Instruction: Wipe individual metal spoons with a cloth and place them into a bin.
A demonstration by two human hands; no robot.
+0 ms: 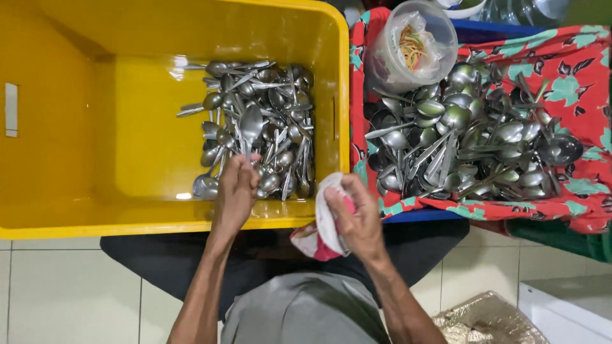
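My left hand (236, 191) is inside the yellow plastic crate (76, 127), closed on the handle of a metal spoon (250, 124) whose bowl points away from me. The spoon lies over a heap of metal spoons and forks (268, 127) at the crate's right side. My right hand (358, 216) is at the crate's near right corner, gripping a crumpled white and pink cloth (322, 232).
To the right, a second heap of spoons (465, 140) lies on a red floral cloth (574, 76) spread over a blue container. A clear plastic tub (413, 48) with rubber bands sits at its far left. White tiled floor (57, 286) lies below.
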